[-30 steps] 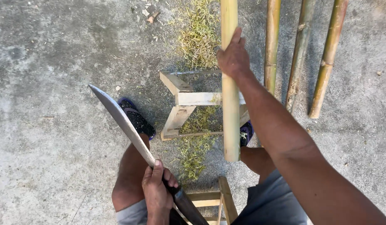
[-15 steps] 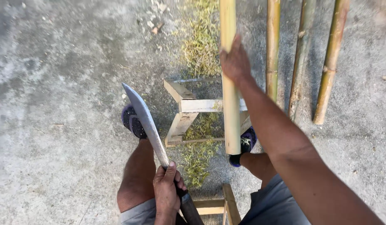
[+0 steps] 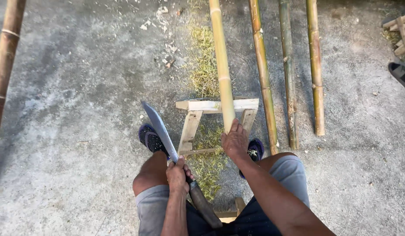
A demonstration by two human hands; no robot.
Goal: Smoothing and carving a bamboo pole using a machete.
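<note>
Far left: a stray bamboo pole (image 3: 5,65) lies on the concrete floor (image 3: 71,131). Left hand (image 3: 177,175), fingers wrapped tight on the machete (image 3: 161,131) handle; blade points up-left, away from the body. Wooden sawhorse (image 3: 198,105) carries the pale bamboo culm (image 3: 222,65), long axis running straight away from the person. Right hand (image 3: 235,140) clasps its near end. Three bamboo poles (image 3: 289,74) lie parallel, further right.
</note>
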